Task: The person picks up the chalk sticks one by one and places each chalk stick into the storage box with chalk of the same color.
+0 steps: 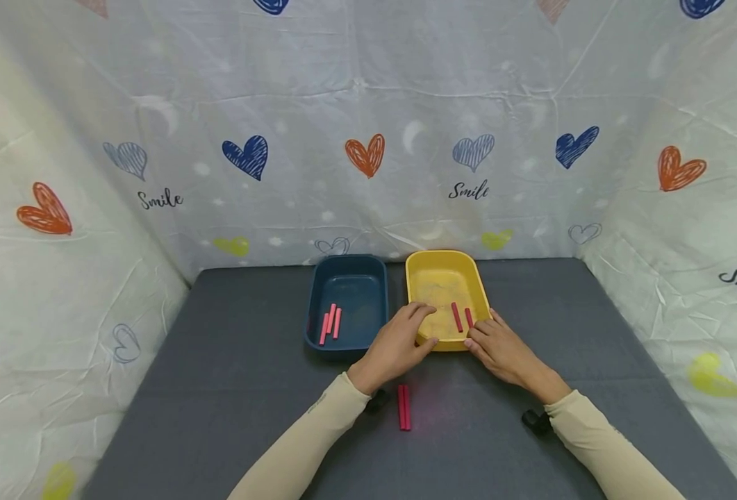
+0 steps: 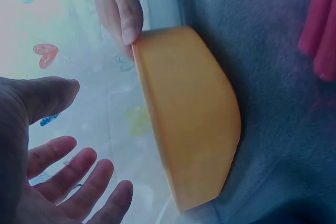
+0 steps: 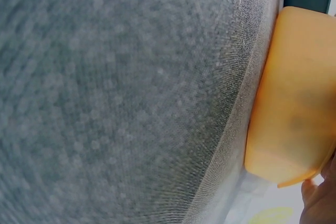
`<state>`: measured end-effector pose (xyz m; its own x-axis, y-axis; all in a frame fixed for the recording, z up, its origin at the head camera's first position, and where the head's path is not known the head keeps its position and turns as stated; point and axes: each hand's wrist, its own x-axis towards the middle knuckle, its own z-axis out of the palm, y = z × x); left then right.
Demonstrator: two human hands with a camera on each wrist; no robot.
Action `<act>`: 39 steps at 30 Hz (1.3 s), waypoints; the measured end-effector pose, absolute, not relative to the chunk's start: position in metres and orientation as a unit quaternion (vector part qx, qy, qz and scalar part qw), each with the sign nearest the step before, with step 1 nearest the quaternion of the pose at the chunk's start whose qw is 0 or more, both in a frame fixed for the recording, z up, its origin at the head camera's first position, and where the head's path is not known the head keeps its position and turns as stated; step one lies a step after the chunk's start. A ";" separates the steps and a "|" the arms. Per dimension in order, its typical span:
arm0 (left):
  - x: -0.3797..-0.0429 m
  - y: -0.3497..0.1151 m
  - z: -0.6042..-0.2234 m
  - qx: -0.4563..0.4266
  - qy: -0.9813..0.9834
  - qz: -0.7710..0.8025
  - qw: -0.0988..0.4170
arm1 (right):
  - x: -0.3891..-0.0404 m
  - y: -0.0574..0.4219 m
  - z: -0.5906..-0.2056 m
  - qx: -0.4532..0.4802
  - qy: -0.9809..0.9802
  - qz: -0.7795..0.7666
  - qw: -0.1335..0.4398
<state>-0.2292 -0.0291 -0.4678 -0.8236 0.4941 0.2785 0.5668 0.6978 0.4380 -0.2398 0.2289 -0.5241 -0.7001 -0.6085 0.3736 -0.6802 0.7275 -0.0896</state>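
A yellow tray [image 1: 438, 345] stands at the back of the table with two red sticks [image 1: 457, 317] inside. My right hand [image 1: 507, 353] grips its near right corner, thumb outside the wall and fingers over the rim. Over the near left corner is my left hand [image 1: 396, 346]. In the left wrist view the fingers of my left hand [image 2: 68, 182] are spread and apart from the yellow tray wall [image 2: 184, 114]. The blue tray [image 1: 346, 351] to the left holds three pink sticks [image 1: 330, 323]. Two more red sticks [image 1: 403, 407] lie side by side on the table in front.
The table has a dark grey cloth [image 1: 243, 389]. Behind it and at both sides hangs a white curtain [image 1: 312, 111] printed with hearts. The blue tray's right side stands close to the yellow tray.
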 end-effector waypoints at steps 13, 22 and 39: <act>-0.197 -0.046 -0.478 -0.277 -0.925 -0.257 0.041 | -0.239 0.229 -0.524 0.345 -0.921 0.112 0.143; -0.182 -0.058 -0.485 -0.291 -0.923 -0.246 0.048 | -0.239 0.229 -0.523 0.349 -0.918 0.118 0.149; -0.165 -0.080 -0.501 -0.273 -0.927 -0.256 0.018 | -0.239 0.229 -0.524 0.348 -0.918 0.117 0.149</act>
